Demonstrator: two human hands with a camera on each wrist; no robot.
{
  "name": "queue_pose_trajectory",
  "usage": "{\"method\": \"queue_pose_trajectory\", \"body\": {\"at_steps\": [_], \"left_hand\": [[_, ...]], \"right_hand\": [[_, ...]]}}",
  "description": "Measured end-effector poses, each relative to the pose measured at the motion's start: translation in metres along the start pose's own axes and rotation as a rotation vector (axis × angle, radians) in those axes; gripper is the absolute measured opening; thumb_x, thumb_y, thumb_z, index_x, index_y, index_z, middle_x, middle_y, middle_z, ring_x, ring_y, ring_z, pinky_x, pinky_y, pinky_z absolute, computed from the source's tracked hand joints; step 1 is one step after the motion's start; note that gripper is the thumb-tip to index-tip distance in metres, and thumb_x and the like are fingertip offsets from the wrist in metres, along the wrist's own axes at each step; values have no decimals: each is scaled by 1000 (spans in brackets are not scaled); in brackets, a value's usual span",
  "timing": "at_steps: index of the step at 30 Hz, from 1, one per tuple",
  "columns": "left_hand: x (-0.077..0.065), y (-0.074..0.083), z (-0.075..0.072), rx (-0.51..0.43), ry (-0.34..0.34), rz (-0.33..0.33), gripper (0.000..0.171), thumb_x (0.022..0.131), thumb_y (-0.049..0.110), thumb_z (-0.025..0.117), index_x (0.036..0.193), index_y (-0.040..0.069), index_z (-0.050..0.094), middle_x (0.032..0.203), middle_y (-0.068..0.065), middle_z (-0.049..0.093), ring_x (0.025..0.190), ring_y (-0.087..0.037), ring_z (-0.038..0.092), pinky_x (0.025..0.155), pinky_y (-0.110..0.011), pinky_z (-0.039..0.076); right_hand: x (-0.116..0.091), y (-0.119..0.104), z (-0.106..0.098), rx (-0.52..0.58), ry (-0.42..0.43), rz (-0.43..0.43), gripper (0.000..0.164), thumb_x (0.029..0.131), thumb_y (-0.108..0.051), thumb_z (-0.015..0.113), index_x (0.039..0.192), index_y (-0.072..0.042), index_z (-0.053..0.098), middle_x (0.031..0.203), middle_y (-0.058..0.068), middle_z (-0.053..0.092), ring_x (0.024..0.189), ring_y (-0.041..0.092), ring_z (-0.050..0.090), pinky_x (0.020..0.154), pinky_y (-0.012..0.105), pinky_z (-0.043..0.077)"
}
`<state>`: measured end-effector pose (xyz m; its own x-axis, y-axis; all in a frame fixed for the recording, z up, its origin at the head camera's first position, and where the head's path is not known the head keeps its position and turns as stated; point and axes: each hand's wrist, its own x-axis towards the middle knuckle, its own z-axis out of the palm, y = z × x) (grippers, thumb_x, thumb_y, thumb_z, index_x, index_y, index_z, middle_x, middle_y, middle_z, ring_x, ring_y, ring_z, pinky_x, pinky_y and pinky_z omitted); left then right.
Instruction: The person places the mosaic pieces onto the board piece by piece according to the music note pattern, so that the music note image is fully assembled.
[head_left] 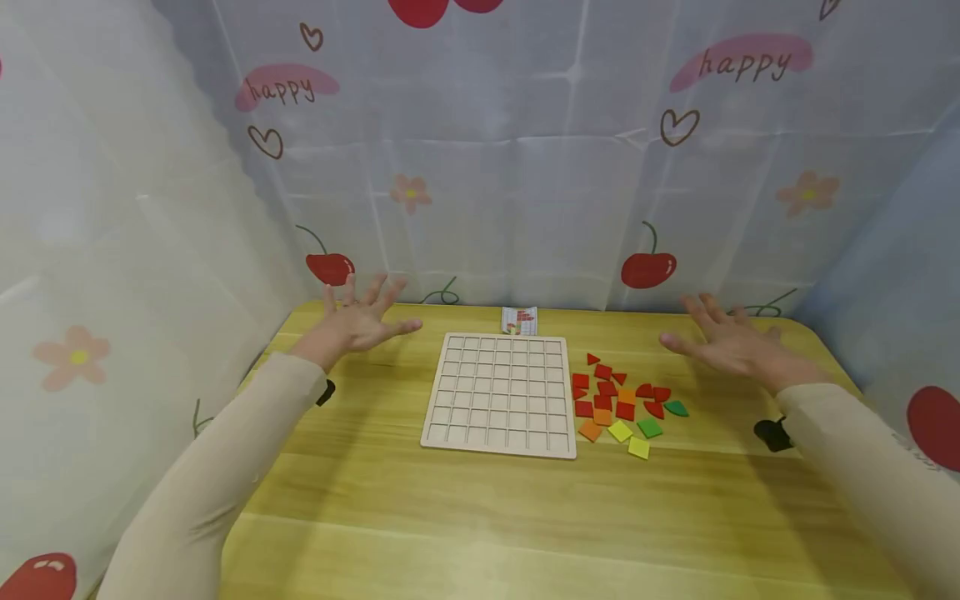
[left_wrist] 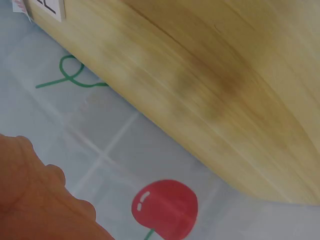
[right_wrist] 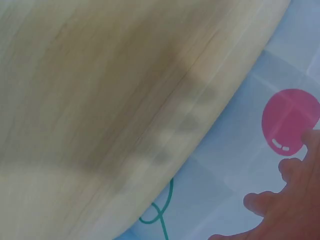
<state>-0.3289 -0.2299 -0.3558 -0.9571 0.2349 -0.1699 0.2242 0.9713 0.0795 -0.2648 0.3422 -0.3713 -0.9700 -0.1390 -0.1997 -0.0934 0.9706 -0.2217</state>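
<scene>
In the head view my left hand (head_left: 363, 322) hovers above the table's far left part, fingers spread and holding nothing. My right hand (head_left: 733, 343) is raised over the far right part, its fingers also spread and empty. Between them lies a pale wooden grid board (head_left: 498, 395) with bare square cells. Right of the board, nearest my right hand, is a loose group of flat tiles: red squares (head_left: 625, 411), red triangles (head_left: 592, 359), rounded red pieces (head_left: 644, 390), orange squares (head_left: 589, 430), yellow squares (head_left: 638, 448), a green square (head_left: 649, 427) and a green leaf-shaped piece (head_left: 677, 408).
A small printed picture card (head_left: 519, 321) lies behind the board at the table's back edge. The wooden table (head_left: 480, 525) has rounded far corners. Printed curtains (head_left: 510, 192) hang close behind it and on both sides.
</scene>
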Motion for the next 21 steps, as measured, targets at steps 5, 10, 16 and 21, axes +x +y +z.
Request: {"method": "queue_pose_trajectory", "body": {"at_steps": [5,10,16,21], "left_hand": [[0,6,11,-26,-8,50,105,82,97,31,163,45,-13,173,4,-22,152,-47,-29,112,-76,-21],[0,9,19,-89,3,84,106,82,95,39,161,48,-14,171,9,-26,152,-46,-30,112,-77,-21],[-2,12,27,-151,-16,122,107,83,89,50,160,50,-14,171,10,-25,153,-46,-29,113,-78,-17],[-6,17,36,-203,-18,173,108,83,84,57,160,52,-12,172,6,-21,154,-47,-25,114,-79,-13]], "right_hand": [[3,-3,5,15,15,-18,104,96,-80,36,167,-16,-5,170,28,-9,142,73,3,97,94,2],[6,-6,9,42,19,-33,103,96,-79,37,167,-18,-5,170,26,-12,143,72,5,98,93,3],[9,-11,13,77,17,-57,103,97,-77,41,167,-16,-3,170,27,-10,145,70,6,99,91,6],[12,-14,21,161,18,-121,101,98,-68,51,167,-13,2,170,29,-4,151,62,7,107,86,10]]}}
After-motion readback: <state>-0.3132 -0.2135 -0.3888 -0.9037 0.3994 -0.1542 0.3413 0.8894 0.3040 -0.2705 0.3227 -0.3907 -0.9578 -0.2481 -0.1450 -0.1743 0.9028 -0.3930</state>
